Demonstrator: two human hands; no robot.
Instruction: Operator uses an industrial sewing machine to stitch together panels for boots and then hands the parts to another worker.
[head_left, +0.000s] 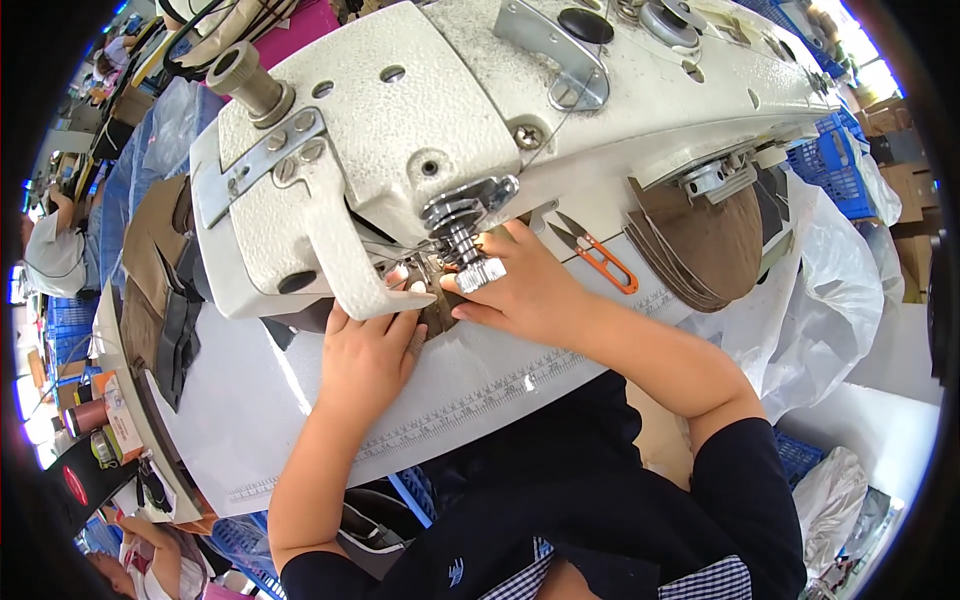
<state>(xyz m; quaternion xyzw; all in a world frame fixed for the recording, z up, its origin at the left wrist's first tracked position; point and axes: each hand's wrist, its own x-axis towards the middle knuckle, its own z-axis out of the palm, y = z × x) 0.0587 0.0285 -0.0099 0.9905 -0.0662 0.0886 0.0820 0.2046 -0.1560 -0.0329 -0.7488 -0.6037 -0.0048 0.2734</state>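
Under and between fingers [374,328], brown piece [438,320] (partly hidden)

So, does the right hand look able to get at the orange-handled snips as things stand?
Likely yes. The orange-handled snips lie uncovered just to the right of the right hand, with nothing visible between, though that hand is occupied at the brown piece beneath the sewing machine.
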